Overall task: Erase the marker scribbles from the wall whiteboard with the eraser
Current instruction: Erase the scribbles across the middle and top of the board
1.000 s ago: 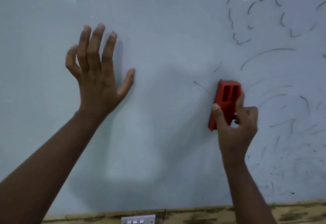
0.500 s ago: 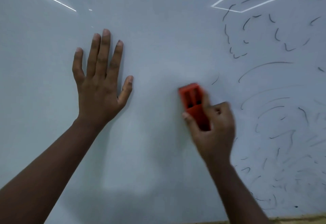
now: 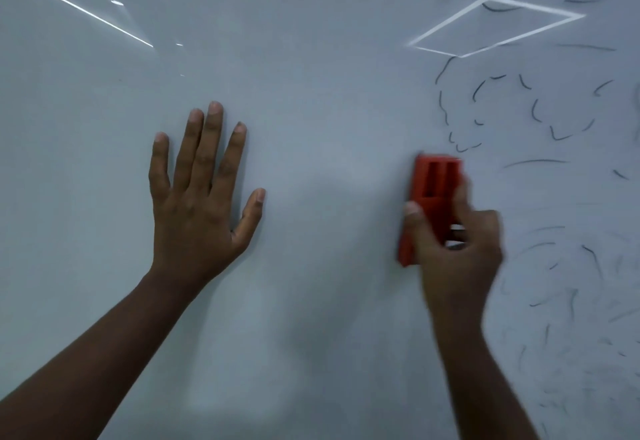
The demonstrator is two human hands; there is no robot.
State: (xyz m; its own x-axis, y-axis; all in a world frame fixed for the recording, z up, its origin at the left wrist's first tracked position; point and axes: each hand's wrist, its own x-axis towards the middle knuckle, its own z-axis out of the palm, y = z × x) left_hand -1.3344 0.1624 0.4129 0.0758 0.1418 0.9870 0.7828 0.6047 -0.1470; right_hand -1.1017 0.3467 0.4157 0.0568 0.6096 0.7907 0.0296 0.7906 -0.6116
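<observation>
The whiteboard (image 3: pixel 329 93) fills the view. My right hand (image 3: pixel 457 249) grips a red-orange eraser (image 3: pixel 433 183) and holds it upright against the board, right of centre; both are blurred by motion. Dark marker scribbles (image 3: pixel 540 162) are scattered over the board's right side, above, beside and below the eraser. My left hand (image 3: pixel 201 193) lies flat on the board left of centre, fingers straight and spread, holding nothing.
Reflections of ceiling lights show on the glossy board: a bright line (image 3: pixel 90 13) at the upper left and a diamond outline (image 3: pixel 495 25) at the upper right. The board's left half bears no marks.
The eraser and my right hand swept left, then back to the right. The short stroke left of the eraser is gone. My left hand flattened on the board. The view tilted upward.
</observation>
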